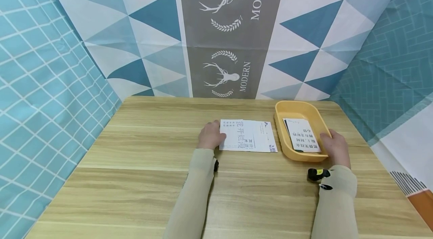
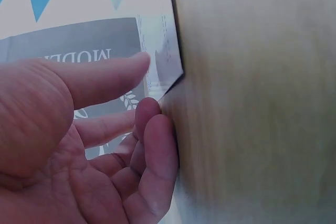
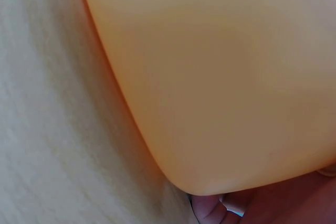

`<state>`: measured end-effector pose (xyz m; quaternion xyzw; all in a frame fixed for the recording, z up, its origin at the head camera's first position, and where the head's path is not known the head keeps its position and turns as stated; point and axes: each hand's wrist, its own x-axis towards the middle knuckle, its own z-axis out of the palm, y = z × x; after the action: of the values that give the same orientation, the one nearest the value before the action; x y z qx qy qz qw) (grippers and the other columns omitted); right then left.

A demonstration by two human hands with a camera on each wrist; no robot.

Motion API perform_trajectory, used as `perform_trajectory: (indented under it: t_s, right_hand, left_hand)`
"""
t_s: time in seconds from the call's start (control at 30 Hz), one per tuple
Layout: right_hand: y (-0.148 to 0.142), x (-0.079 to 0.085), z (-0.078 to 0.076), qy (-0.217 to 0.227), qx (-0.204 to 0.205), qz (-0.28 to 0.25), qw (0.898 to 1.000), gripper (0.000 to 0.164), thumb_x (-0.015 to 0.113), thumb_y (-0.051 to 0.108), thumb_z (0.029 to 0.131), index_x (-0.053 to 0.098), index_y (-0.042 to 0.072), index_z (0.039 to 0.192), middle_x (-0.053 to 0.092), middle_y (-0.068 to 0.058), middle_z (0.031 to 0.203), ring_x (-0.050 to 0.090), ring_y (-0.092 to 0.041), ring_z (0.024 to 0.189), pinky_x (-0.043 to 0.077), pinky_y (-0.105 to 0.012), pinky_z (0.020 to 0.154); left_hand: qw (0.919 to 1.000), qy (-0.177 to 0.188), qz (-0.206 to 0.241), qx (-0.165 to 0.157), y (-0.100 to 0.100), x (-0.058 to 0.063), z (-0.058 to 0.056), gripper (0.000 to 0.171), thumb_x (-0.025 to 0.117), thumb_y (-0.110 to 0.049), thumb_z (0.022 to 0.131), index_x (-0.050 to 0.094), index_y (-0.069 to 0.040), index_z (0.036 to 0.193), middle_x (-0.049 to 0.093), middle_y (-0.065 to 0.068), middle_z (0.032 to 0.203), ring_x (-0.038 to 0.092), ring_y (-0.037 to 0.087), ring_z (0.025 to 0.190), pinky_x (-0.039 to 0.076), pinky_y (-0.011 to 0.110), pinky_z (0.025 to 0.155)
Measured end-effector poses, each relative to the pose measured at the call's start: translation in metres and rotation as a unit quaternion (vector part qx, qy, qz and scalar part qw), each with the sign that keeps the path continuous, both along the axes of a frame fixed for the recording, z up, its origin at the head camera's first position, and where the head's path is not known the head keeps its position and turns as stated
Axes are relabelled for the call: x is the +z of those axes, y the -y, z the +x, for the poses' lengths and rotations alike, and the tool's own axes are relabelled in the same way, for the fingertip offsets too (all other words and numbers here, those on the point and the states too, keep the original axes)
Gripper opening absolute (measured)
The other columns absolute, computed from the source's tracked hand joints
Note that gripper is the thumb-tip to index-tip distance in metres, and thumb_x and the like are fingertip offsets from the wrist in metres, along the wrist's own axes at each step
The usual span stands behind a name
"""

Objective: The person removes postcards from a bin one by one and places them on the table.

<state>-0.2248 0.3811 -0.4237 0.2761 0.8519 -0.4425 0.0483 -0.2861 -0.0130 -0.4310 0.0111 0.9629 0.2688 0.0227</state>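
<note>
Several white cards with blue and grey printed characters (image 1: 250, 137) lie overlapping in a row on the wooden table. My left hand (image 1: 210, 135) is at their left edge, thumb over the top card. In the left wrist view, that thumb (image 2: 118, 77) reaches to the card's edge (image 2: 160, 35), with the fingers loosely bent and a gap between thumb and fingers. My right hand (image 1: 335, 148) grips the right side of a yellow-orange plastic tray (image 1: 282, 133), thumb at its rim. More printed cards (image 1: 301, 133) lie inside the tray. The tray's wall (image 3: 210, 87) fills much of the right wrist view.
The wooden table (image 1: 135, 186) runs back to a patterned cloth wall (image 1: 152, 24) with deer prints. Blue tiled cloth (image 1: 34, 81) hangs along the left side, and teal cloth (image 1: 389, 62) along the right. A dark wrist device (image 1: 318, 174) sits at my right cuff.
</note>
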Motion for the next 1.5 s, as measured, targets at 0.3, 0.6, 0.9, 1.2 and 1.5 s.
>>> perform_trajectory:
  t_s: [0.3,0.6,0.9,1.2,1.5]
  right_hand:
    - [0.001,0.001,0.000,0.000,0.001,0.003,1.000,0.065,0.023,0.037,0.107,0.011,0.005,0.162,0.018,-0.031,0.164,0.028,-0.049,0.143,0.023,-0.066,0.120]
    - [0.000,0.002,-0.001,-0.004,0.006,0.014,1.000,0.065,0.024,0.036,0.107,0.013,0.002,0.161,0.018,-0.032,0.164,0.027,-0.051,0.146,0.022,-0.065,0.120]
    - [0.000,0.002,-0.003,-0.002,0.003,0.013,1.000,0.065,0.023,0.037,0.107,0.012,0.004,0.162,0.016,-0.031,0.165,0.026,-0.050,0.147,0.021,-0.065,0.121]
    - [0.002,0.004,-0.001,-0.002,0.001,0.004,1.000,0.065,0.024,0.037,0.107,0.011,0.005,0.162,0.017,-0.031,0.165,0.027,-0.049,0.144,0.022,-0.066,0.120]
    - [-0.001,0.001,0.000,0.002,0.006,0.011,1.000,0.066,0.024,0.038,0.107,0.011,0.005,0.162,0.016,-0.031,0.165,0.026,-0.050,0.146,0.022,-0.066,0.120]
  left_hand:
    - [1.0000,0.007,-0.002,-0.001,0.001,0.001,0.000,0.035,0.071,-0.017,0.089,0.064,-0.004,0.121,0.066,0.013,0.104,0.056,0.026,0.084,0.047,0.037,0.068]
    - [1.0000,0.002,0.008,-0.002,0.002,0.003,0.000,0.028,0.069,-0.018,0.089,0.065,-0.004,0.114,0.065,0.012,0.099,0.056,0.026,0.081,0.044,0.037,0.066]
    - [0.9996,0.003,0.026,-0.006,0.005,0.003,0.000,0.030,0.068,-0.018,0.090,0.064,-0.002,0.114,0.067,0.014,0.103,0.056,0.027,0.082,0.048,0.038,0.071]
    - [0.9991,-0.017,0.038,-0.008,0.001,0.011,0.002,0.028,0.064,-0.024,0.098,0.064,-0.001,0.115,0.068,0.016,0.110,0.063,0.029,0.091,0.053,0.040,0.079]
    - [0.9776,-0.142,0.032,-0.152,-0.067,0.055,0.046,0.031,0.063,-0.023,0.101,0.066,-0.009,0.128,0.072,0.007,0.116,0.071,0.019,0.100,0.058,0.032,0.084]
